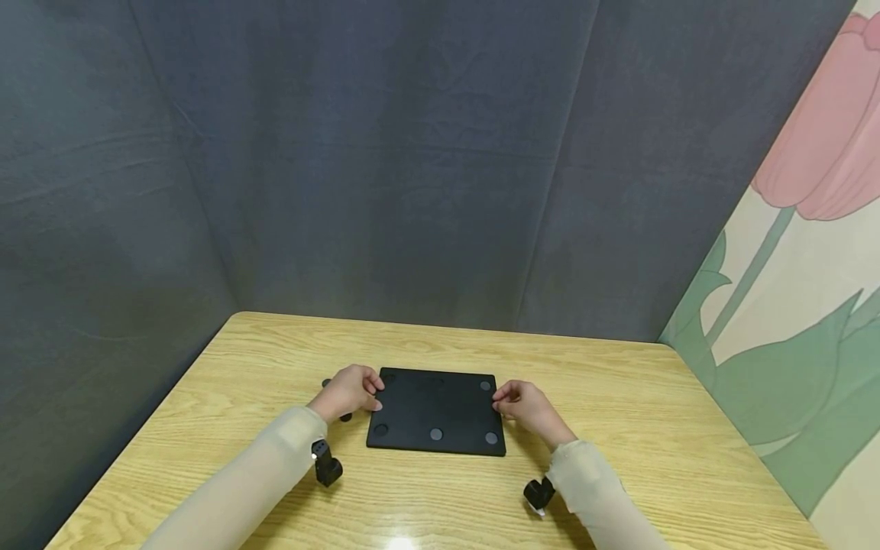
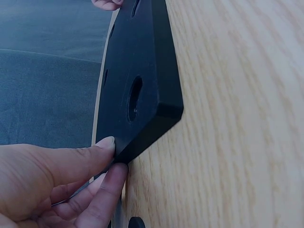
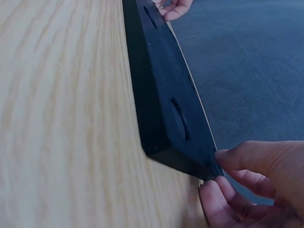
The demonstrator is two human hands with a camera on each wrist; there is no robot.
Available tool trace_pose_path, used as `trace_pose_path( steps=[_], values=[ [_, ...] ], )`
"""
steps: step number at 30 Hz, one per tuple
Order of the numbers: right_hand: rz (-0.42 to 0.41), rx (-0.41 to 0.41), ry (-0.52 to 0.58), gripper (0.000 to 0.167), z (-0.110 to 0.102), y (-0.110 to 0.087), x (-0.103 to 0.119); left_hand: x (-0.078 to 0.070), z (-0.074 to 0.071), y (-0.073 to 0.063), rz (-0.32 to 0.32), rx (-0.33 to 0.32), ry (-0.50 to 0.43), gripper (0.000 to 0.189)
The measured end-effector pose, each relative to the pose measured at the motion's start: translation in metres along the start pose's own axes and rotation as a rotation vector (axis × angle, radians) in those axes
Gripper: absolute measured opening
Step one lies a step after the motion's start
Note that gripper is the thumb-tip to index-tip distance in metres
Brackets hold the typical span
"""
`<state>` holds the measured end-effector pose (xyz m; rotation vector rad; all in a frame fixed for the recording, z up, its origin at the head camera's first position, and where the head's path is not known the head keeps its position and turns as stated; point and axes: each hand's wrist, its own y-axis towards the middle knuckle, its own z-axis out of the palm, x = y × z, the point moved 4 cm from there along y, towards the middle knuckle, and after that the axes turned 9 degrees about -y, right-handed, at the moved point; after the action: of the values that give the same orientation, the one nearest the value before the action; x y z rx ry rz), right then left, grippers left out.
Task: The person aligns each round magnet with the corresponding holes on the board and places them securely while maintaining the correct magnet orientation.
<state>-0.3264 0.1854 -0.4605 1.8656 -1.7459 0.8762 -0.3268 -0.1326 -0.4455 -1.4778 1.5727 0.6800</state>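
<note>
A flat black rectangular board (image 1: 436,405) with several round recesses along its edges lies on the wooden table. My left hand (image 1: 349,391) pinches its left edge; in the left wrist view, the thumb (image 2: 105,147) is at the upper edge and a fingertip (image 2: 116,175) against the side. On the opposite edge, my right hand (image 1: 528,409) pinches the board between thumb and fingers, as the right wrist view of that hand (image 3: 261,180) shows. Small black round pieces (image 1: 346,417) lie beside and partly behind my left hand.
The wooden table (image 1: 619,428) extends on all sides of the board. Dark grey curtain (image 1: 385,168) hangs behind and to the left. A wall with a painted tulip (image 1: 811,153) stands at the right. Each sleeve carries a small black wrist camera (image 1: 328,467).
</note>
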Motion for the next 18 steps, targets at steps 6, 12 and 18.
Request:
trace_pose_path(
  steps=[6,12,18],
  values=[
    [0.015,0.013,-0.006,0.008,0.0009,0.0014,-0.0019,0.0007,-0.0002,0.0013,0.003,-0.001,0.002,0.025],
    [0.021,0.035,-0.006,0.010,0.0021,0.0005,-0.0014,0.0013,-0.0002,0.0018,0.000,-0.002,0.008,0.025],
    [0.028,0.043,-0.010,0.009,0.0020,0.0001,-0.0014,0.0012,-0.0002,0.0013,-0.005,-0.002,0.005,0.025]
  ],
)
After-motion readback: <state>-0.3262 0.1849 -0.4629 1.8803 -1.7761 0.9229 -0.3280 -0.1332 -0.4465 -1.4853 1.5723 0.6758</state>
